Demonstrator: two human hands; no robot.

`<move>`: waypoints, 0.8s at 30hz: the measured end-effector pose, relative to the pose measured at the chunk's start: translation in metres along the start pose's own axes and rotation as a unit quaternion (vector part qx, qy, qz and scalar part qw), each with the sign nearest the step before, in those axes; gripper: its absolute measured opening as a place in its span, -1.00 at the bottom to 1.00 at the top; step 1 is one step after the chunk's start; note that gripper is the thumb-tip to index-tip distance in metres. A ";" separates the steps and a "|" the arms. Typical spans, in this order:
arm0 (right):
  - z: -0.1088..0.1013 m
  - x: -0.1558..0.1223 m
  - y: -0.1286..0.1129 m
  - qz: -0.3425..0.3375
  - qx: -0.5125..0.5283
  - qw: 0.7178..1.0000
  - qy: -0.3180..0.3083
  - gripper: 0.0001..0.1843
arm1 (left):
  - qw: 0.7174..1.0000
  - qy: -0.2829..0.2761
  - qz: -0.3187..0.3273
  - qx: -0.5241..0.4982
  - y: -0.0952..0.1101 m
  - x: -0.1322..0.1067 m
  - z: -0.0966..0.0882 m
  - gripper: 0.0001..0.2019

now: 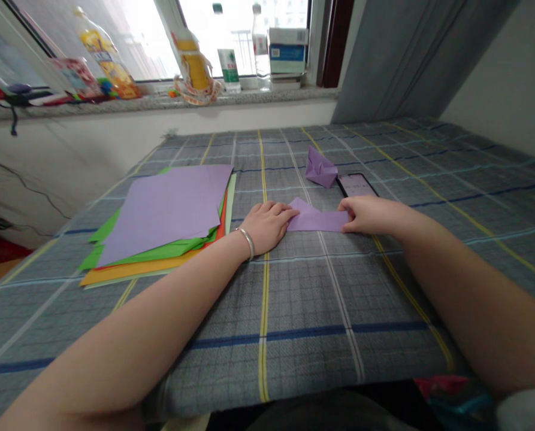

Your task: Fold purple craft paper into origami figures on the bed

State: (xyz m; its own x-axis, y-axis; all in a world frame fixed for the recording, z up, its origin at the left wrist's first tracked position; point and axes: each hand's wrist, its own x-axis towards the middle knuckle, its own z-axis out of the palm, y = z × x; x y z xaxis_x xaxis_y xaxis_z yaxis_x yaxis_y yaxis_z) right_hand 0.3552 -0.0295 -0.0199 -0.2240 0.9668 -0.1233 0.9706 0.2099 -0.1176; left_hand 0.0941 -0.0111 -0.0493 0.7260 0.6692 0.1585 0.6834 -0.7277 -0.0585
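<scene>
A folded purple paper (319, 221) lies on the plaid cloth in front of me, a long strip with a pointed part at its upper left. My left hand (268, 226), with a silver bangle at the wrist, rests flat over the paper's left end, fingers stretched out. At the other end, my right hand (361, 214) pinches the strip's edge between thumb and fingers. Just beyond the strip stands a folded purple paper boat (321, 167). A phone (357, 185) with its screen lit lies behind my right hand, which partly hides it.
To the left is a stack of coloured paper, a purple sheet (171, 206) on top with green, orange and yellow below. Bottles, a yellow cup (195, 63) and boxes (287, 51) line the windowsill (145, 106). A grey curtain (397, 60) hangs at the right.
</scene>
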 end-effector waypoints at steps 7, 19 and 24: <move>0.004 -0.001 0.008 0.016 -0.030 0.999 -0.009 -0.88 | 1.000 -0.006 -0.004 -0.006 -0.001 0.000 0.001 -0.59; 0.009 -0.009 -0.042 -0.156 0.050 0.968 0.191 -0.73 | 1.000 0.007 0.001 -0.028 -0.007 0.000 0.005 -0.59; 0.025 -0.003 -0.051 -0.197 0.008 0.969 0.150 -0.80 | 0.999 0.002 -0.033 -0.022 -0.017 -0.005 -0.002 -0.48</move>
State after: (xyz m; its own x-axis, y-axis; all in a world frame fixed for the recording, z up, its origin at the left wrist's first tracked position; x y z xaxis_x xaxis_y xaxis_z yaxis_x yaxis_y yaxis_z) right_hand 0.3037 -0.0465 -0.0377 -0.5385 0.8117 0.2262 0.8131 0.5710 -0.1133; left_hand 0.0791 -0.0025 -0.0473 0.6786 0.7158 0.1648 0.7262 -0.6875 -0.0044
